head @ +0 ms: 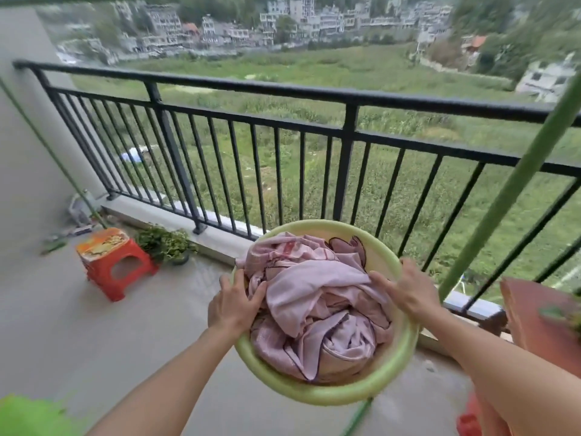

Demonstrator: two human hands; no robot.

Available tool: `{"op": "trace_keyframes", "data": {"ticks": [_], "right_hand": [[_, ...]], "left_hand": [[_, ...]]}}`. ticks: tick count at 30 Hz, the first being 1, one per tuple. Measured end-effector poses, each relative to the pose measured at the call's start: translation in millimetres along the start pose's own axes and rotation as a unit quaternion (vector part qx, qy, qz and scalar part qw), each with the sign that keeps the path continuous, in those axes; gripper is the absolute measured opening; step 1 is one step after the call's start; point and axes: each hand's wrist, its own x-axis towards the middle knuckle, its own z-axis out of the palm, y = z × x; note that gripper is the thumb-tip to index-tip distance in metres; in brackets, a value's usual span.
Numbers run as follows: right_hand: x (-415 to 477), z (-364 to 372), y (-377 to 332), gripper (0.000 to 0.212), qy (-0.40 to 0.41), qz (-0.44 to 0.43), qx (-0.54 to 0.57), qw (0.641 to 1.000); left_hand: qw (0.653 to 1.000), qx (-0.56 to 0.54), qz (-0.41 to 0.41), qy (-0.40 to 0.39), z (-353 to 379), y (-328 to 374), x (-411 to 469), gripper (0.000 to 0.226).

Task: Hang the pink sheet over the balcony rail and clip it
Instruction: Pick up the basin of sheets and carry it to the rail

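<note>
Sheet first: the pink sheet [317, 297] lies crumpled in the pale green basin [339, 394], filling it from rim to rim. Your left hand [234, 305] grips the basin's left rim, thumb inside against the cloth. Your right hand [405, 291] clasps the right rim, thumb lying on the sheet. The black balcony rail [283, 89] runs beyond the basin's far rim. By the floor's far edge stand a red stool [116, 262] and a potted plant [166, 243].

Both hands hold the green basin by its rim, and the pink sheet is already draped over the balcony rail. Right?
No: in the head view the pink sheet lies bunched inside the green basin, not over the balcony rail.
</note>
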Motion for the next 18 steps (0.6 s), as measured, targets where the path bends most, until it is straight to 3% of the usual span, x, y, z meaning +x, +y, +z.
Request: {"op": "trace_keyframes", "data": {"ticks": [10, 18], "right_hand": [[73.8, 86.6, -205.2, 0.077, -0.067, -0.154, -0.009, 0.986], [148.4, 187.3, -389.3, 0.076, -0.111, -0.266, -0.014, 0.957]], "left_hand": [[0.988, 0.015, -0.151, 0.038, -55.6, -147.7, 67.5, 0.061], [0.959, 0.028, -0.275, 0.065, -81.7, -264.2, 148.8, 0.063]]}}
